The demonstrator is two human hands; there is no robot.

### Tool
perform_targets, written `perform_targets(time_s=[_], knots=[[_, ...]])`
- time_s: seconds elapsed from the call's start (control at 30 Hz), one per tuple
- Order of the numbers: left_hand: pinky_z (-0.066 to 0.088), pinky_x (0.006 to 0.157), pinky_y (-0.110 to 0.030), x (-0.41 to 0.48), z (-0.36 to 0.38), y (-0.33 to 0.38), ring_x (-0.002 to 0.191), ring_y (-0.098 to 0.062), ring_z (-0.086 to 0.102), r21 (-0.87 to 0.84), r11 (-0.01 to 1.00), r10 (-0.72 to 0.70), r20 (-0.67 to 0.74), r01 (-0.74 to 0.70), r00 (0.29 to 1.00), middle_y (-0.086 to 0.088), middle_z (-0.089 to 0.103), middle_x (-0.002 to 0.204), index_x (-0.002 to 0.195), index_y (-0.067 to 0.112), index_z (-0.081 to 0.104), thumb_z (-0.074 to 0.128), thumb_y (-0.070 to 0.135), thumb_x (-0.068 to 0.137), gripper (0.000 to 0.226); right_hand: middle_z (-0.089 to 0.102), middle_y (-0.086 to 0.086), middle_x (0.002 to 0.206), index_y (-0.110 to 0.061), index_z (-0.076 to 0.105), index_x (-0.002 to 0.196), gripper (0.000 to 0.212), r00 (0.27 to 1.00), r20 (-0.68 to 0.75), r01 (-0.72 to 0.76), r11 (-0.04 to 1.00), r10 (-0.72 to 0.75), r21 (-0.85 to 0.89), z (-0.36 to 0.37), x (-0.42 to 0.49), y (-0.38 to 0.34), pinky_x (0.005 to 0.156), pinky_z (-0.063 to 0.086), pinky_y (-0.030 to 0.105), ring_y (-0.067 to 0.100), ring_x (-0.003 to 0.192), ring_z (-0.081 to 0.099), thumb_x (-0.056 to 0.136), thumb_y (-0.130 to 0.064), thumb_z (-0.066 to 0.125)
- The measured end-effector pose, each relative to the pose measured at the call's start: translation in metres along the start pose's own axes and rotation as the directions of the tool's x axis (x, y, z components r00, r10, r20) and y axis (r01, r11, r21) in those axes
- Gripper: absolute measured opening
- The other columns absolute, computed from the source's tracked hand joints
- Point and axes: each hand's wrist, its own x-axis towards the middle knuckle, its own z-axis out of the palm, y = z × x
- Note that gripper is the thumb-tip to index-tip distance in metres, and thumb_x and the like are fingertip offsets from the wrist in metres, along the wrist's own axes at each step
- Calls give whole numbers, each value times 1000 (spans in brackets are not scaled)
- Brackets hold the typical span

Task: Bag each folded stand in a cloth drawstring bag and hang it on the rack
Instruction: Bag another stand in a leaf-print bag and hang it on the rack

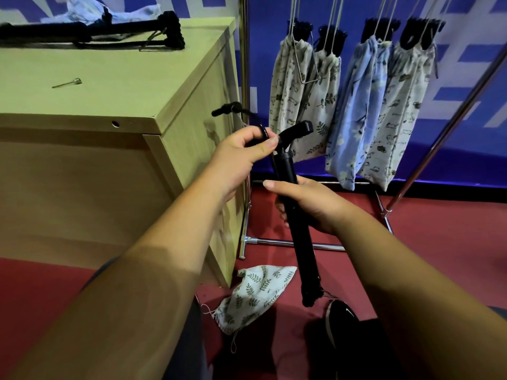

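My right hand (310, 204) grips the shaft of a black folded stand (300, 242), which hangs tilted with its foot end down near the floor. At the stand's top end, my left hand (241, 154) pinches a thin black curved part beside the angled head. A leaf-print cloth drawstring bag (255, 294) lies crumpled on the red floor below my hands. Several bagged stands (356, 105) hang by their strings on the metal rack (450, 127) at the right.
A wooden cabinet (115, 105) stands at the left. On its top lie another black stand (90, 31), a light blue bag (115, 12) and a small metal pin (68, 83). A black shoe (340, 319) is on the floor. A blue banner forms the backdrop.
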Motion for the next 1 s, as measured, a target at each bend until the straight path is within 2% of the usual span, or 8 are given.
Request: perform_targets(time_s=[0.1,0.27,0.33,0.47,0.7,0.8,0.93,1.0], knots=[[50,84,-14,1,-2,-2,90,-2,66,-6,1000,-13,58,13,998,5,73,95,99,15,73,74,7,96,9,50,6,68,-24,57,83,33,1000,25,-15,1000,15,-7,-2,-2,0,62,46,37,23,59,51,88,-36,87],[46,64,-15,0,0,-2,66,-4,57,-108,989,-90,100,101,991,-2,63,85,94,12,68,74,3,95,11,50,5,66,-26,54,82,38,997,42,-69,995,72,-67,-6,-4,1,62,48,37,21,57,51,86,-40,89],[46,60,-15,-1,1,-1,61,-3,57,-118,986,-110,103,122,989,-4,62,84,93,11,67,74,1,95,12,50,4,66,-26,55,81,37,995,43,-86,993,90,-78,-8,-5,2,62,49,36,21,57,51,86,-41,89],[55,72,-22,-2,3,-3,70,-9,64,-126,982,-127,124,142,984,-4,65,84,92,13,69,78,3,92,14,49,5,65,-24,54,84,40,993,45,-103,992,107,-75,-13,-6,4,61,47,35,21,57,49,85,-43,89],[59,79,-31,-1,8,-6,90,-25,67,-127,980,-134,136,151,982,-10,66,93,87,18,72,85,9,86,16,46,7,65,-21,51,91,44,993,32,-108,990,111,-87,-16,-9,5,59,44,35,21,56,46,85,-45,88],[58,70,-27,0,13,-7,87,-21,66,-37,988,-145,97,149,985,-6,64,91,87,20,68,85,13,87,18,45,6,65,-20,51,95,46,993,31,-114,988,118,-109,-18,-11,4,58,45,35,22,56,45,86,-47,87],[58,76,-33,3,15,-11,89,-20,67,9,989,-146,73,146,987,-6,65,93,88,21,67,89,21,85,22,44,5,65,-20,51,98,43,992,26,-121,983,126,-141,-19,-14,2,56,48,35,21,54,45,89,-46,84],[59,80,-36,4,16,-11,91,-18,70,-17,987,-155,83,157,984,-2,70,96,98,20,69,89,21,84,24,43,5,64,-20,51,98,42,991,21,-125,984,129,-130,-20,-15,1,56,46,35,21,53,43,90,-45,84]])
